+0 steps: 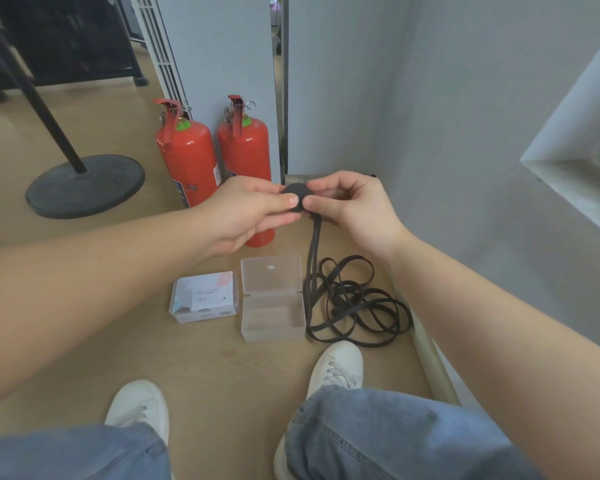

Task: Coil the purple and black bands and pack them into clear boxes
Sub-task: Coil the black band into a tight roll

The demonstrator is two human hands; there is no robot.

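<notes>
Fingers (290, 201) of both hands pinch a small, tightly wound coil (296, 195) of the black band (355, 303), held in the air above the floor, in front of the knees. Left hand (245, 211): thumb pressed on the near face of the coil, the other fingers curled behind it. Right hand (352, 206): thumb and forefinger close on the coil's right edge, the remaining fingers curled near the strands that leave it. Both forearms reach forward and converge, wrists roughly level. From the coil the unwound length hangs down to the floor (222, 358) and spreads in a loose tangle just right of the open clear box (273, 332), whose lid stands back. A closed clear box (205, 301) with a printed label lies just left of it. Judged from its drape, the band is light, flat and limp, with no stiffness of its own. The coil would likely spring loose if released, so it is best held across its flat faces while the free strand is fed in at the rim. No purple band can be made out.
</notes>
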